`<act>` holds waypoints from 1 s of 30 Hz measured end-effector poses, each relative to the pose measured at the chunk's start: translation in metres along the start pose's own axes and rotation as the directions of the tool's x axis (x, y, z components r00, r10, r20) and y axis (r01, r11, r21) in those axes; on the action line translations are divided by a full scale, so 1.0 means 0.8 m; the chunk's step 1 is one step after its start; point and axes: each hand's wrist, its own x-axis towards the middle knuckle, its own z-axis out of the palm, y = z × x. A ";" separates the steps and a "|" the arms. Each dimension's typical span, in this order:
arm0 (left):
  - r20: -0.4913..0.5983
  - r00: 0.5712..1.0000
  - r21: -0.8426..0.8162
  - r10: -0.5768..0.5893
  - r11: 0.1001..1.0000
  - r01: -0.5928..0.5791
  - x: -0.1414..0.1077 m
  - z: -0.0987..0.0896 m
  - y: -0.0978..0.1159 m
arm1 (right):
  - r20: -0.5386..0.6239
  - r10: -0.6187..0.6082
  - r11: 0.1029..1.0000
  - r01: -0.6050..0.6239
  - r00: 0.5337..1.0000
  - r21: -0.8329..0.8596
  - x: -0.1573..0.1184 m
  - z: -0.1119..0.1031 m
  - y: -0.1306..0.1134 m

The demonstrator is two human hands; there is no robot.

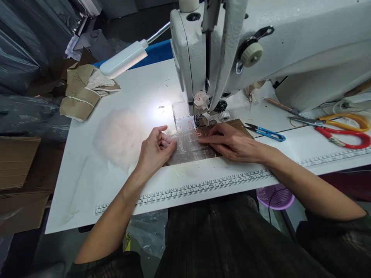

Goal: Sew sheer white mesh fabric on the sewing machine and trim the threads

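Observation:
A shiny see-through sheet [187, 144] with small red marks lies under the sewing machine's presser foot [199, 120]. Beneath it and to its right shows a flat brown piece [236, 125]. At the sheet's left edge is my left hand [156, 148], its fingers curled and the thumb against them, closed on that edge; the fingertips are partly hidden. My right hand [232, 143] rests palm down on the brown piece, fingers stretched out towards the sheet, just right of the presser foot. Blue-handled thread snips [268, 133] lie beyond my right hand.
The white sewing machine [191, 58] rises over the table [87, 185], with a lit lamp [124, 60] at its left. Scissors with red and orange handles [343, 135] lie at the right. A wrapped bundle [81, 94] sits back left. A printed ruler [191, 191] follows the front edge.

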 end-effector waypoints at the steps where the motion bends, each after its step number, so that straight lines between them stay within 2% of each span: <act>1: 0.000 1.000 -0.001 0.002 1.000 -0.002 0.000 0.000 -0.001 | 0.024 -0.013 1.000 0.013 1.000 -0.007 -0.002 -0.001 -0.001; 6: -0.003 1.000 0.006 -0.002 1.000 0.002 0.000 0.000 -0.003 | 0.086 -0.060 0.993 0.068 0.995 -0.096 -0.004 0.002 -0.001; 15: 0.019 1.000 -0.001 -0.011 1.000 0.011 0.001 -0.004 -0.002 | 0.082 -0.024 0.981 0.040 0.996 -0.190 -0.003 0.005 -0.007; 17: -0.075 0.995 0.092 0.059 0.994 -0.052 0.002 -0.007 0.003 | 0.072 -0.032 0.980 0.045 0.997 -0.194 -0.003 0.005 -0.008; 18: -0.142 0.981 0.185 0.134 0.977 -0.107 0.003 -0.008 0.006 | 0.065 -0.036 0.980 0.048 0.997 -0.193 -0.003 0.006 -0.008; 20: -0.195 0.921 0.406 0.337 0.883 -0.237 0.007 -0.007 0.014 | 0.051 -0.041 0.980 0.050 0.998 -0.192 -0.004 0.007 -0.007; 21: -0.144 0.888 0.492 0.436 0.810 -0.318 0.011 -0.006 0.018 | 0.044 -0.044 0.980 0.052 0.998 -0.192 -0.004 0.008 -0.007; 22: -0.047 0.856 0.545 0.515 0.731 -0.410 0.015 -0.003 0.022 | 0.039 -0.048 0.980 0.054 0.998 -0.192 -0.005 0.009 -0.006; 24: 0.201 0.771 0.554 0.605 0.579 -0.599 0.029 0.003 0.028 | 0.037 -0.057 0.978 0.063 0.998 -0.198 -0.005 0.011 -0.004; 26: 0.400 0.678 0.503 0.617 0.471 -0.725 0.044 0.010 0.031 | 0.041 -0.062 0.976 0.069 0.997 -0.208 -0.005 0.013 -0.003; 27: 0.465 0.646 0.477 0.606 0.444 -0.759 0.052 0.013 0.031 | 0.043 -0.062 0.974 0.069 0.997 -0.214 -0.006 0.014 -0.002; 30: 0.561 0.609 0.447 0.560 0.415 -0.793 0.066 0.018 0.029 | 0.045 -0.054 0.972 0.062 0.998 -0.227 -0.006 0.015 -0.002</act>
